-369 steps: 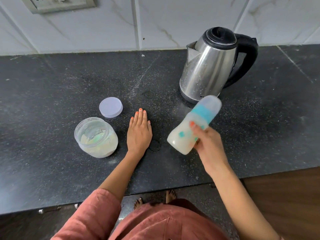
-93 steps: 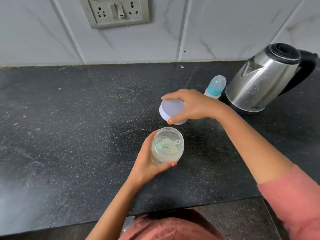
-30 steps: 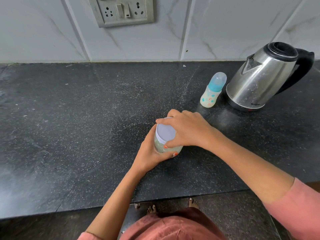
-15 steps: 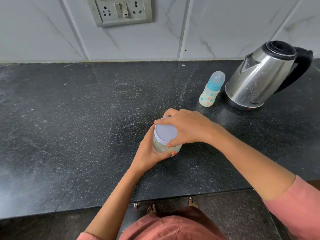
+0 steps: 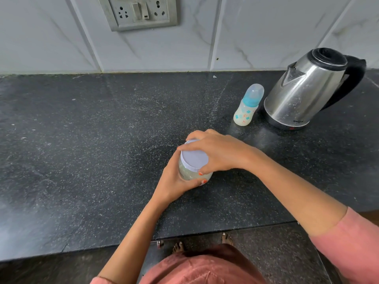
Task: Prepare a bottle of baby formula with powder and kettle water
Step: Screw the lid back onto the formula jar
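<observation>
The powder jar (image 5: 187, 174) sits mid-counter (image 5: 82, 160) with its lid (image 5: 193, 158) on. It looks light, stiff and smooth, so it is best held round the body. The left hand (image 5: 174, 185) grips it there, and the right hand (image 5: 217, 154) clasps the lid's rim. Both hands hide the jar's wall and how tightly the lid sits. The capped bottle (image 5: 247, 108) stands beside the kettle (image 5: 303, 93).

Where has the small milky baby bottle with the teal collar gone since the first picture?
Yes. The baby bottle left the right hand in front of the steel kettle and now stands on the black counter at the kettle's left.
</observation>
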The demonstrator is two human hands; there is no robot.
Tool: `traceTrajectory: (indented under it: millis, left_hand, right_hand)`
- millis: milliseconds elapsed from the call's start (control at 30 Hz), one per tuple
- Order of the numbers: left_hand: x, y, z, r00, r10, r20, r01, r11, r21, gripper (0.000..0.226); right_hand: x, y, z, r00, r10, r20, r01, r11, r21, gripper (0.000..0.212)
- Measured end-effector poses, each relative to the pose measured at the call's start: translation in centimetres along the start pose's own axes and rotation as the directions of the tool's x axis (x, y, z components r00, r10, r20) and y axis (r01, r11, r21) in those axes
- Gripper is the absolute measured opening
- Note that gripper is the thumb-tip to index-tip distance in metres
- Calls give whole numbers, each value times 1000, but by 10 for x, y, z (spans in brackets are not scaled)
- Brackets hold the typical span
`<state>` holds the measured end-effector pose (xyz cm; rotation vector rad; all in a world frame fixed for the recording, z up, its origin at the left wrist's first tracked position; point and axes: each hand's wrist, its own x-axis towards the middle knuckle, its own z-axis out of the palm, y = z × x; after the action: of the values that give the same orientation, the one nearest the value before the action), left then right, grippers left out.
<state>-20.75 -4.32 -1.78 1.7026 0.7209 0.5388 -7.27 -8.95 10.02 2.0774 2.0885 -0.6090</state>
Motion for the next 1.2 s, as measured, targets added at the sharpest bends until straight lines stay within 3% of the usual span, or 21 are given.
traceTrajectory:
  millis: [133,200,333,467,600,733,800,900,1000,1067,1200]
  left_hand:
    - [0,0,1,1000,4,-15,-4,1000,-28,82]
    - [0,0,1,1000,8,-18,-8,1000,-29,82]
    - [0,-1,0,1000,-3,-12,3,1000,-17,84]
    - [0,-3,1,1000,-3,-7,3,1000,-3,88]
    - [0,-1,1,1000,-8,-12,8,1000,0,84]
    - [-1,1,1,1000,-3,-15,3,1000,-22,79]
    - [-1,2,0,1000,-1,-12,1,1000,-21,79]
    - [0,3,-1,1000,1,-6,-1,1000,6,78]
    - [-1,2,0,1000,0,-8,0,1000,8,78]
    - [-1,1,0,1000,-4,-9,4,1000,9,83]
    - [-1,2,0,1000,-2,-8,2,1000,-8,81]
  right_hand:
    - [3,-12,10,949,223,-225,-235,972,-26,73]
    - [3,-15,15,930,282,-234,-289,957,5,80]
    - [-3,-6,4,988,153,-24,-149,983,107,96]
    - [0,0,-1,997,-24,76,18,996,87,82]
    - [0,-6,2,993,81,-87,-86,995,-54,70]
    - [4,-15,13,928,298,-225,-307,952,-8,78]
    - [3,-11,11,945,279,-173,-279,960,25,88]
    - [2,-2,-1,993,117,6,-117,989,93,98]
    - [4,1,-3,995,-3,100,-3,998,56,85]
    - [4,1,0,999,8,44,-8,1000,13,77]
    - [4,-8,7,969,196,-149,-200,980,-11,71]
